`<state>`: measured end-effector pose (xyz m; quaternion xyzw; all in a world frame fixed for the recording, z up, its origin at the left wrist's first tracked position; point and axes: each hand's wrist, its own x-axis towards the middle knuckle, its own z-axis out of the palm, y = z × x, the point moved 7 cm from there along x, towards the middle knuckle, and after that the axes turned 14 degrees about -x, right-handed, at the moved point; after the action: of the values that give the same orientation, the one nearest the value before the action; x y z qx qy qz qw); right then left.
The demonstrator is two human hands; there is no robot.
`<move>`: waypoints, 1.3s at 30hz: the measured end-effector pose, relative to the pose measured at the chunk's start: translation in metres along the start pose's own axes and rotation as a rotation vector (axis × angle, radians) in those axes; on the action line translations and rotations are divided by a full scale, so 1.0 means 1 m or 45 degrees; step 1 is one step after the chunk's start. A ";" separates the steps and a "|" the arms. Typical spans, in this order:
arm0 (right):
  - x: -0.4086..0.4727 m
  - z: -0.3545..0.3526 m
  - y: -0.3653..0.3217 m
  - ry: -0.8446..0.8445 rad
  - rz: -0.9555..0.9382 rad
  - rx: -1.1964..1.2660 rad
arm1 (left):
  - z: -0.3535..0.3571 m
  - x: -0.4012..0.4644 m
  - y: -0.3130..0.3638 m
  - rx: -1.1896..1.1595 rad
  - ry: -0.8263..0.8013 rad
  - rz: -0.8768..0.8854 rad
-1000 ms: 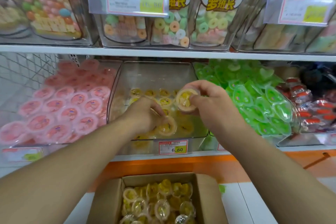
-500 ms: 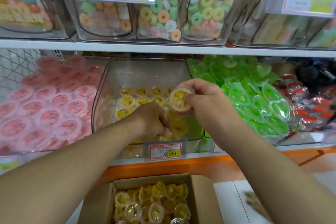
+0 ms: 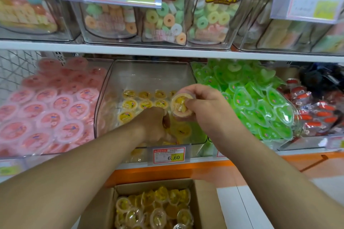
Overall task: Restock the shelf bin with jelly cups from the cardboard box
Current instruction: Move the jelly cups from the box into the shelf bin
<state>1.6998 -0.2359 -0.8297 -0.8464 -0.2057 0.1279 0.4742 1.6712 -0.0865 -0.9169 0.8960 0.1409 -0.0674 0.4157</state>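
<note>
The clear shelf bin (image 3: 149, 72) holds a few rows of yellow jelly cups (image 3: 130, 104) on its floor. My right hand (image 3: 210, 109) pinches one yellow jelly cup (image 3: 179, 107) above the bin's right side, lid tilted toward me. My left hand (image 3: 152, 124) reaches down into the front of the bin, its fingers curled on another yellow cup (image 3: 182, 130) that lies low against the front wall. Below the shelf an open cardboard box (image 3: 204, 201) is filled with several more yellow cups (image 3: 154, 210).
A bin of pink jelly cups (image 3: 46, 109) stands to the left and one of green heart-shaped cups (image 3: 256, 102) to the right. A price tag (image 3: 169, 155) hangs on the shelf edge. The upper shelf (image 3: 167, 51) carries candy tubs close overhead.
My left hand has sunk lower into the front of the bin with its cup. My right hand has kept its cup at about the same spot. The view has shifted slightly.
</note>
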 end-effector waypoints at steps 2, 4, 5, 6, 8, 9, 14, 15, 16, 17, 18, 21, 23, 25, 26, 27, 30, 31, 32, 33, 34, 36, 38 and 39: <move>0.001 0.001 0.001 0.002 0.000 0.019 | -0.002 0.000 -0.002 0.017 0.034 -0.012; 0.000 0.002 0.002 -0.011 0.012 0.036 | -0.004 -0.002 -0.002 0.040 0.065 -0.011; 0.000 0.002 0.002 -0.018 0.019 0.046 | -0.004 -0.003 -0.001 0.056 0.072 -0.004; 0.000 0.003 0.003 -0.024 0.023 0.057 | -0.003 -0.004 0.000 0.073 0.071 0.001; -0.001 0.003 0.003 -0.026 0.031 0.078 | -0.004 -0.006 0.000 0.095 0.072 0.005; -0.001 0.003 0.003 -0.023 0.036 0.091 | -0.007 -0.007 0.000 0.088 0.083 0.011; 0.000 0.004 0.004 -0.009 0.032 0.085 | -0.037 -0.030 0.011 -0.032 0.197 0.064; 0.000 0.005 0.004 -0.010 0.034 0.081 | -0.043 -0.038 0.014 -0.025 0.207 0.065; -0.002 0.005 0.003 -0.013 0.035 0.082 | -0.051 -0.047 0.018 0.000 0.224 0.075; -0.004 0.006 0.002 -0.019 0.030 0.084 | -0.060 -0.057 0.023 0.046 0.263 0.099; -0.005 0.009 0.000 -0.024 0.023 0.075 | -0.070 -0.067 0.027 0.103 0.319 0.140; -0.004 0.016 0.001 -0.008 -0.007 -0.061 | -0.093 -0.093 0.036 0.212 0.468 0.305; -0.003 0.025 0.003 -0.044 0.004 -0.126 | -0.105 -0.107 0.036 0.243 0.553 0.373; -0.002 0.036 0.004 -0.095 0.005 -0.176 | -0.115 -0.117 0.029 0.300 0.651 0.397; -0.001 0.041 0.005 -0.116 -0.005 -0.216 | -0.118 -0.120 0.023 0.337 0.688 0.399; 0.002 0.045 0.006 -0.133 -0.021 -0.261 | -0.119 -0.122 0.016 0.381 0.708 0.391; 0.013 0.059 0.011 -0.201 -0.043 -0.360 | -0.117 -0.121 -0.005 0.400 0.697 0.324; 0.017 0.064 0.013 -0.224 -0.046 -0.410 | -0.114 -0.120 -0.010 0.387 0.673 0.304; 0.021 0.068 0.015 -0.248 -0.055 -0.459 | -0.111 -0.118 -0.015 0.383 0.641 0.293; 0.024 0.072 0.018 -0.275 -0.065 -0.498 | -0.108 -0.116 -0.020 0.374 0.608 0.291; 0.027 0.076 0.021 -0.304 -0.073 -0.533 | -0.106 -0.114 -0.024 0.355 0.578 0.296; 0.028 0.080 0.024 -0.360 -0.083 -0.614 | -0.101 -0.110 -0.029 0.353 0.540 0.318; 0.028 0.082 0.024 -0.409 -0.106 -0.685 | -0.097 -0.108 -0.032 0.386 0.521 0.325; 0.028 0.083 0.023 -0.433 -0.111 -0.703 | -0.096 -0.107 -0.033 0.396 0.520 0.327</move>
<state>1.6957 -0.1718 -0.8931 -0.8999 -0.3451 0.1865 0.1906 1.5594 -0.0141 -0.8531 0.9545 0.0949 0.1469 0.2416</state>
